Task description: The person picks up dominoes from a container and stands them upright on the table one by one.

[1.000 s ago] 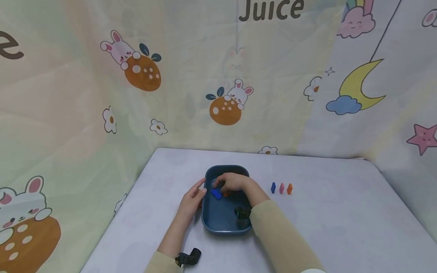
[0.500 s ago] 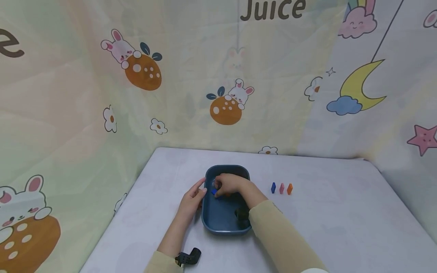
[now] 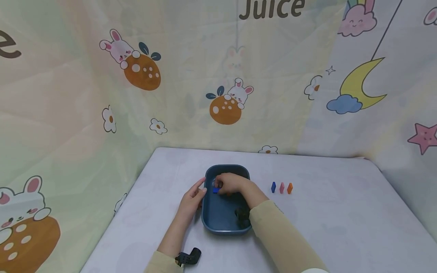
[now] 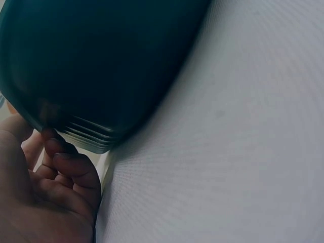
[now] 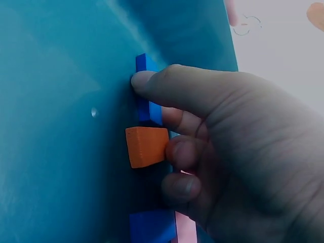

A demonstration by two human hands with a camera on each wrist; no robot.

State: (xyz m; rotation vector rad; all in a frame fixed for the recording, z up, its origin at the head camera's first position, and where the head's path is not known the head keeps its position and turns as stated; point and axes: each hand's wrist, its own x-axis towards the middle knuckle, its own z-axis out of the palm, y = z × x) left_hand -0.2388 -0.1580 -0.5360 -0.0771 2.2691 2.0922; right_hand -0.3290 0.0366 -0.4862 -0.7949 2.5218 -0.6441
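A dark blue rounded tray (image 3: 223, 220) lies on the table in the head view. My left hand (image 3: 190, 200) grips its left side, thumb at the rim; the left wrist view has the fingers curled against the tray's outer wall. Inside the tray my right hand (image 3: 233, 182) pinches a blue block (image 5: 151, 112) between thumb and fingers. Touching or close beside that block is an orange block (image 5: 146, 147), near the curled fingers. A second blue block (image 5: 152, 226) and a pink block (image 5: 186, 230) sit lower in the right wrist view, partly cut off.
Right of the tray, a small blue block (image 3: 273, 187), a pink block (image 3: 282, 188) and an orange block (image 3: 290, 188) stand in a row on the white table (image 3: 327, 216). A printed cloth (image 3: 184, 94) hangs behind the table.
My right hand has taken hold of the blue block, which lay slanted in the tray, and turned it straighter and slightly away from me. The left hand and tray have stayed put.
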